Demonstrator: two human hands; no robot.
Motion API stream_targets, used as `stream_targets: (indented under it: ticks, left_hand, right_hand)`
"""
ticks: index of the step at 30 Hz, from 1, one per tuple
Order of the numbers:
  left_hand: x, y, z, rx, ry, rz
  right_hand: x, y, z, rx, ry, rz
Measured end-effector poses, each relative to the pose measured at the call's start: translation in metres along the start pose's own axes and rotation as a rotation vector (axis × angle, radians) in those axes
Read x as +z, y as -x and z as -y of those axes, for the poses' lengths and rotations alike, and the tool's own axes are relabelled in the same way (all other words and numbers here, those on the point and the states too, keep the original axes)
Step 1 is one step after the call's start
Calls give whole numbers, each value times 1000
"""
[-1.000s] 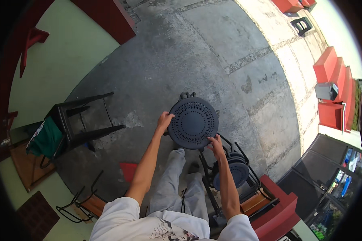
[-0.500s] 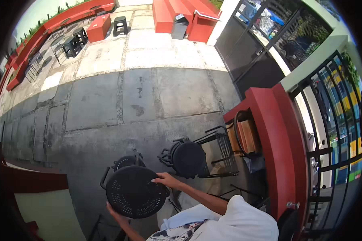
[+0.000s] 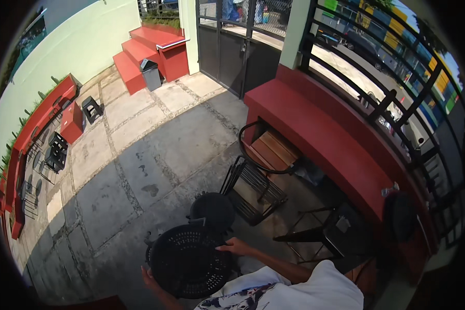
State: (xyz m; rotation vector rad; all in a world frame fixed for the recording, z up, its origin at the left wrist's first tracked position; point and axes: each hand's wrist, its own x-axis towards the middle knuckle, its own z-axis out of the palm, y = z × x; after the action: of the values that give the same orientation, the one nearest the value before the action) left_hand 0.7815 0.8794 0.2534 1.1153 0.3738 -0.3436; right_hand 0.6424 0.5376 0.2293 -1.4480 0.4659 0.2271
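Observation:
A round black stool [image 3: 191, 263] with a perforated seat is in front of me, held between both hands. My left hand [image 3: 150, 280] is closed on the rim at its lower left, the fingers partly hidden. On the upper right rim, my right hand [image 3: 236, 246] grips with the thumb on top. The stool's legs are mostly hidden below the seat. Just beyond it stands another round black seat [image 3: 212, 211], partly covered by the held one. To that seat's right, black metal frames [image 3: 250, 194] lean together near a brown wooden slatted piece [image 3: 274, 150].
A red ledge [image 3: 341, 155] with black bars [image 3: 367, 67] above runs along the right. Under it stands a dark seat [image 3: 341, 227] on thin legs. Farther off are a dark gate [image 3: 222, 57], red steps [image 3: 139, 64], a grey bin [image 3: 151, 76] and black stools [image 3: 55, 155].
My view has swung right, so the yard shifts left and more of the red ledge shows. Both hands keep hold of the stool, which now overlaps the other round seat.

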Motion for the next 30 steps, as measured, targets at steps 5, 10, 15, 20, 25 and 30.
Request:
stream_targets:
  ticks: [5,10,15,20,25,30]
  left_hand:
    - [75,-28,29,-249,95,295]
    - [118,-29,84,-342,-42,473]
    - [299,12,54,-421,-337,806]
    - [389,43,68,-523,-316,1457]
    - [466,133,93,-428,-323,2234]
    - [509,230,133,-126,-356,2825]
  right_hand:
    - [-43,59,-23,35,-361,-202]
    - [-50,114,-10,-131,-807,-453]
    - [-56,134,-42,-120,-799,-825]
    - [-49,169,-33,-342,-943,-1074]
    - [-62,200,-74,-328,-1006,-1178]
    - [-81,223,-150,-506,-1044,-1170]
